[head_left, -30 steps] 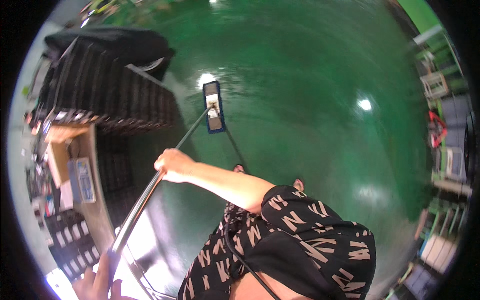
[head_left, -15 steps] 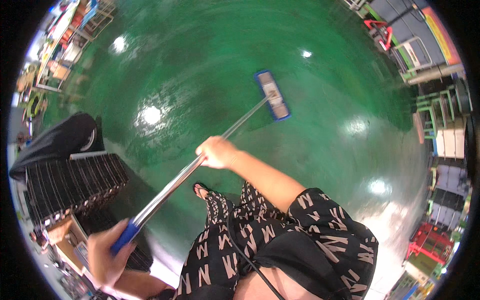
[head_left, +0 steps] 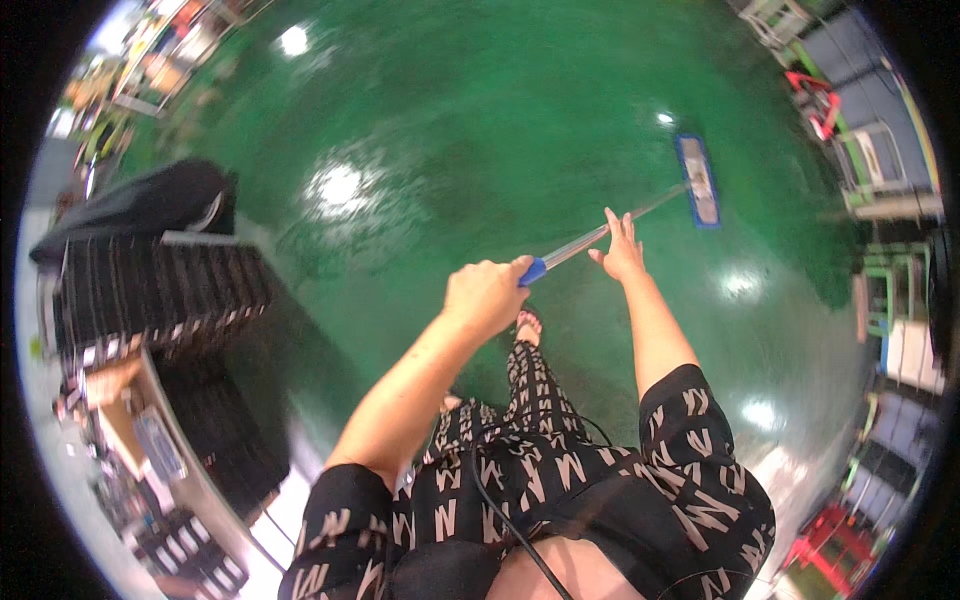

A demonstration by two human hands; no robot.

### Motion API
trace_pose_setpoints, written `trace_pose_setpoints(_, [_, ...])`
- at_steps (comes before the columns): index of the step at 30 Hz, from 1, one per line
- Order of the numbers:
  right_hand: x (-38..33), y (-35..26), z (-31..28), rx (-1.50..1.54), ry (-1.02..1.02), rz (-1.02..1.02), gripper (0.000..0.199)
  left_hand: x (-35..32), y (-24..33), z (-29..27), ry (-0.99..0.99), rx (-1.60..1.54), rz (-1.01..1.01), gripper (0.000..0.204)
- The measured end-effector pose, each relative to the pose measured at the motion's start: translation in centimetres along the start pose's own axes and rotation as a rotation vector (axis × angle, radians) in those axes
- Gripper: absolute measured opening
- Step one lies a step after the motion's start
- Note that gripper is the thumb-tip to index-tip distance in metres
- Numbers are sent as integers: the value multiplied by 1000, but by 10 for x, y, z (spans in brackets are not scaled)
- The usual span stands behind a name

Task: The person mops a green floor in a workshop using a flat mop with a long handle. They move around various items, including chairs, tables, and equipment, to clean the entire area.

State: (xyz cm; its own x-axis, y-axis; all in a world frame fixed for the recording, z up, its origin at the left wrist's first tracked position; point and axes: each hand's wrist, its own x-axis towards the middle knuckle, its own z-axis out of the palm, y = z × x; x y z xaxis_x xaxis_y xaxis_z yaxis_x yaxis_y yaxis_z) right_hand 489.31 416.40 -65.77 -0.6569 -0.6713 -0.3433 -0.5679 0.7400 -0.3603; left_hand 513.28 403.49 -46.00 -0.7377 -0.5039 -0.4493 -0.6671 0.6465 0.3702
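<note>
Gripping the blue end cap of a flat mop (head_left: 640, 215), the left hand (head_left: 487, 296) is curled into a fist, fingers closed round the top of the handle. Mop: thin silver metal pole, blue grip at the near end, narrow rectangular head with a blue frame and pale grey pad at the far end. Head (head_left: 697, 180) lies flat on the glossy green floor (head_left: 480, 130), well ahead of the person and to the right.

Right hand (head_left: 620, 250) sits just beyond the left one along the pole. Its fingers are spread and straight, palm beside the shaft; not clamped. Whether the palm actually touches the pole cannot be told from this view.

Relative to the grip: nearly the whole pole extends past both hands, away from the body. Only the blue cap is inside the left fist.

Long axis: runs from the left fist up and to the right in the view, sloping down to the floor. The mop head's own long side lies crosswise to the pole, roughly fore-and-aft in the view.

Surroundings: dark slatted crates (head_left: 150, 290) stacked at the left; green metal racks (head_left: 890, 270) along the right edge. Person wears black patterned clothing (head_left: 600, 490).
</note>
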Motion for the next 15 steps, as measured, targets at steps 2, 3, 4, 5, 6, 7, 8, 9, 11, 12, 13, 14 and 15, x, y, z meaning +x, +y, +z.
trace_pose_setpoints(2, [-11, -45, 31, -43, -3, -137, 85, -55, -44, -30, 20, 70, -79, 45])
trace_pose_setpoints(3, [-16, -75, 46, -63, 4, -214, 82, -89, -68, -49, 35, 106, -138, 45])
trace_pose_setpoints(4, [-33, -110, 56, -93, -43, -335, 73, -127, -89, -65, 44, 102, -174, 45])
trace_pose_setpoints(5, [-62, -153, 56, -105, -79, -412, 69, -164, -111, -80, 51, 96, -186, 45])
trace_pose_setpoints(6, [-89, -182, 75, -77, -68, -553, 63, -202, -130, -97, 39, 123, -225, 44])
trace_pose_setpoints(7, [-123, -225, 85, -62, -117, -643, 56, -246, -149, -112, 23, 142, -283, 42])
trace_pose_setpoints(8, [-163, -269, 98, -28, -168, -695, 52, -297, -165, -124, 44, 146, -356, 43])
trace_pose_setpoints(9, [-203, -308, 111, -21, -215, -783, 49, -349, -176, -131, 66, 145, -439, 44])
trace_pose_setpoints(11, [-279, -373, 136, 72, -287, -1000, 45, -450, -191, -138, 135, 149, -538, 47])
trace_pose_setpoints(12, [-307, -394, 145, 107, -271, -1106, 44, -488, -200, -137, 175, 155, -593, 48])
trace_pose_setpoints(13, [-339, -418, 159, 182, -241, -1233, 43, -530, -198, -137, 208, 164, -680, 49])
trace_pose_setpoints(14, [-381, -443, 165, 292, -273, -1340, 42, -574, -179, -139, 249, 157, -794, 50])
trace_pose_setpoints(15, [-408, -467, 167, 364, -265, -1415, 40, -606, -175, -138, 309, 151, -856, 50])
